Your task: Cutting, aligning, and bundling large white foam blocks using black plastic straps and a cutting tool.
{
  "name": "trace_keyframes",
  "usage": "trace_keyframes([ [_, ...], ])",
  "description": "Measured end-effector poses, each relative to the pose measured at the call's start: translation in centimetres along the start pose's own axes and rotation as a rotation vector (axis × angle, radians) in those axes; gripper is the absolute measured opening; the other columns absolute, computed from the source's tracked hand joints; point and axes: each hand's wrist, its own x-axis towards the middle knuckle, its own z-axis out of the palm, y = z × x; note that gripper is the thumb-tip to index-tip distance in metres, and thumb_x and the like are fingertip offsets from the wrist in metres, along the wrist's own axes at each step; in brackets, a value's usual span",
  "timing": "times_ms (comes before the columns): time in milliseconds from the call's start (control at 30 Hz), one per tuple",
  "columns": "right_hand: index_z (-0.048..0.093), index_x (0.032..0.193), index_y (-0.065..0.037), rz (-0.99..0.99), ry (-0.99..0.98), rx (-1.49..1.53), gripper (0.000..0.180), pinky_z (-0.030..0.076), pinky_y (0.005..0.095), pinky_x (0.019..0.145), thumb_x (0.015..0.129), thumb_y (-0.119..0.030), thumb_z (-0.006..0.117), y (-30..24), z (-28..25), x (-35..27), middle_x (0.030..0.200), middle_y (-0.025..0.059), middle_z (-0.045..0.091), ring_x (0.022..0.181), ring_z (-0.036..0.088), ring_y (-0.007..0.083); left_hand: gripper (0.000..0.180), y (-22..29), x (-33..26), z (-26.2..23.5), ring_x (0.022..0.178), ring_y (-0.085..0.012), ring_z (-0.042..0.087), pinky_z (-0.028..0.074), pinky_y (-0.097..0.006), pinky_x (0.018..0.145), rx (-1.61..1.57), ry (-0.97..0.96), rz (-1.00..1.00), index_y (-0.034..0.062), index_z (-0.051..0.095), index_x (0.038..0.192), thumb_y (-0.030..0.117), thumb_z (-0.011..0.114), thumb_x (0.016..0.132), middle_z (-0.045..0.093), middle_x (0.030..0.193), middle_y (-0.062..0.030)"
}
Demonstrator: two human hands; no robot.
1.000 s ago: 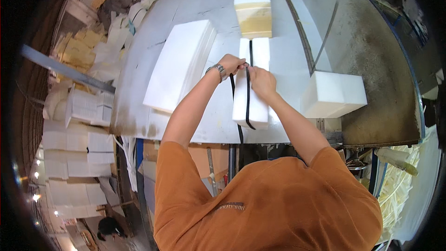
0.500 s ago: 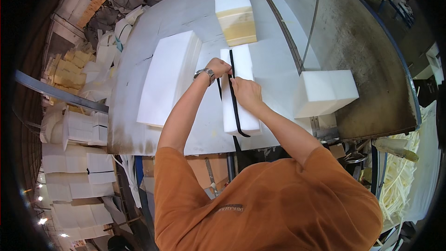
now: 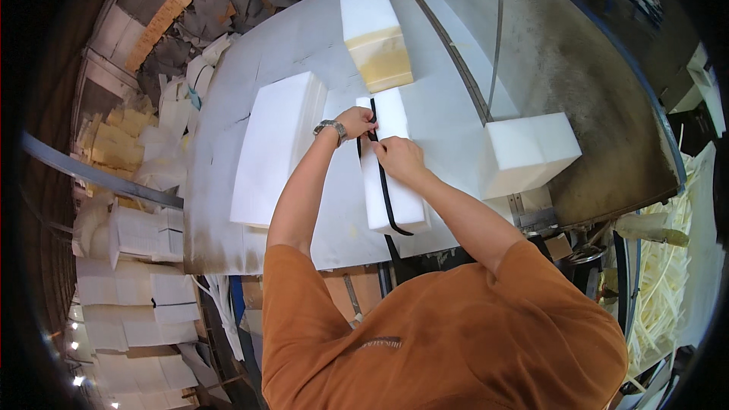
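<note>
Blocks [image 3: 277, 148] L, R & just past strapped blk [image 3: 402, 205].

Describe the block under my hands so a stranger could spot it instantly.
Start at the big grey table. Beneath the left hand and right hand lies a long white block. Unlike neighbouring blocks there, it has a black strap along its top.

Bare table [image 3: 452, 133] between your right hand [image 3: 402, 158] and right block [image 3: 528, 156], left block [image 3: 272, 148] near left hand [image 3: 354, 123], far block [image 3: 376, 34] ahead
</note>
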Motion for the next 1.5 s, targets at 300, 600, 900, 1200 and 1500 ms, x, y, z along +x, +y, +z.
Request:
trace_keyframes([
  [300,0.068,0.106,-0.002,0.103,0.019,0.052,0.031,0.057,0.0509,0.084,0.103,-0.028,0.052,2.9,0.7,1.8,0.086,0.0222,0.075,0.085,0.075,0.0402,0.008,0.4,-0.1,0.2,0.080,-0.0145,0.071,0.059,-0.029,0.076,0.050,0.040,0.128,-0.0018,0.069,0.101,-0.005,0.068,0.094,0.077,0.094,-0.0092],
  [600,0.064,0.114,-0.003,0.265,-0.013,0.465,0.025,0.051,0.0338,0.048,0.105,-0.026,0.060,2.3,-0.4,2.3,0.069,0.0088,0.073,0.049,0.064,0.0165,0.021,-1.5,-0.6,3.5,0.099,-0.0180,0.072,0.061,-0.027,0.085,-0.844,0.069,0.174,0.0005,0.066,0.113,-0.010,0.059,0.096,0.075,0.115,-0.0136],
  [900,0.064,0.107,-0.002,0.471,-0.172,0.965,0.021,0.053,0.0292,0.048,0.104,-0.019,0.053,2.7,-0.1,3.9,0.089,0.0095,0.073,0.058,0.065,0.0141,0.023,-1.6,-1.5,3.9,0.104,-0.0163,0.070,0.058,-0.027,0.089,-0.847,0.069,0.183,-0.0003,0.065,0.121,-0.005,0.058,0.100,0.073,0.120,-0.0140],
  [1200,0.060,0.108,-0.002,0.470,0.004,1.138,0.025,0.058,0.0325,0.053,0.109,-0.024,0.049,3.1,1.3,3.5,0.084,0.0054,0.065,0.060,0.066,0.0168,0.023,-0.5,-2.5,1.4,0.058,-0.0072,0.059,0.047,-0.020,0.051,-0.204,-0.011,-0.115,0.0002,0.070,0.101,0.023,0.067,0.104,0.071,0.082,-0.0015],
  [1500,0.066,0.091,0.001,-0.157,-0.030,0.352,0.027,0.055,0.0400,0.056,0.102,-0.023,0.062,1.8,0.6,-0.3,0.070,0.0149,0.068,0.052,0.068,0.0231,0.010,-4.5,1.1,2.7,0.085,-0.0240,0.075,0.065,-0.026,0.067,-1.591,0.344,-0.196,-0.0087,0.064,0.103,0.000,0.059,0.102,0.072,0.096,-0.0171],
])
